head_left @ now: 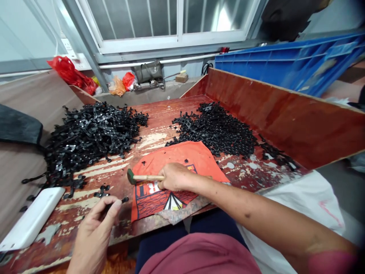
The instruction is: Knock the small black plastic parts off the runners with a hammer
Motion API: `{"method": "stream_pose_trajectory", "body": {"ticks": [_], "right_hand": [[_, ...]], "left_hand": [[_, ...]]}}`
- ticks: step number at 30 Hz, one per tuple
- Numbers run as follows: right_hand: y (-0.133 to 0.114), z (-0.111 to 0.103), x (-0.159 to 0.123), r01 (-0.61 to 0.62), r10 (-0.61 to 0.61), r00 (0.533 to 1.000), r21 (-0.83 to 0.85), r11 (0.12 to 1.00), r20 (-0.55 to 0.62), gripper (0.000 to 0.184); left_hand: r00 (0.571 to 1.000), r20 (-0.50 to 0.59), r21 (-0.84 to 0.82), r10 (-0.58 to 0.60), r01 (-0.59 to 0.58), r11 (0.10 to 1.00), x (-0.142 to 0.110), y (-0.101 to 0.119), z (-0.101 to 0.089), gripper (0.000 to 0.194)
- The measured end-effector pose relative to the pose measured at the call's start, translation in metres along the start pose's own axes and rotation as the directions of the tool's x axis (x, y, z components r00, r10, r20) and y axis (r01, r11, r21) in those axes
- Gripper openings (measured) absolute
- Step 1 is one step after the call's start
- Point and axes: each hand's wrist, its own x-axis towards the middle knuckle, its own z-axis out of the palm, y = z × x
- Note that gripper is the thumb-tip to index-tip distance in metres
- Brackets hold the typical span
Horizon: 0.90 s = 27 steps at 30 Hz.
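Note:
My right hand (175, 177) is closed round the wooden handle of a small hammer (139, 177), whose dark green head points left over an orange cloth (176, 156). My left hand (97, 224) pinches a small black plastic part (124, 199) against the worn red tabletop (159, 114), near its front edge. Another loose black part (102, 191) lies just above my left fingers. A big heap of black plastic parts (88, 135) fills the left side. A second heap of smaller black pieces (219, 129) lies at the right.
A white phone-like slab (31, 219) rests at the front left. A red board wall (285, 114) borders the right side, with a blue crate (291, 61) behind it. Red and orange bags (71, 72) and a dark handbag (148, 72) sit under the window.

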Motion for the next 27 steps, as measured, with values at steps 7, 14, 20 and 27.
{"method": "stream_pose_trajectory", "body": {"ticks": [7,14,20,27], "right_hand": [[-0.010,-0.009,0.008,0.010,-0.010,1.000,0.015,1.000,-0.027,0.013],[0.033,-0.010,-0.055,0.015,0.004,0.985,0.108,0.994,-0.173,0.023],[0.063,0.022,-0.100,-0.041,0.100,0.980,0.318,0.947,-0.172,0.021],[0.064,0.027,-0.107,-0.049,0.103,0.980,0.291,0.955,-0.172,0.019]], "left_hand": [[0.979,0.151,0.123,0.135,-0.154,0.980,0.016,0.002,0.023,0.027],[0.940,0.248,0.322,0.233,-0.306,0.896,0.029,0.008,0.058,0.028],[0.933,0.273,0.367,0.235,-0.327,0.871,0.030,0.004,0.071,0.031],[0.935,0.268,0.441,0.232,-0.333,0.833,0.030,0.004,0.074,0.030]]}}
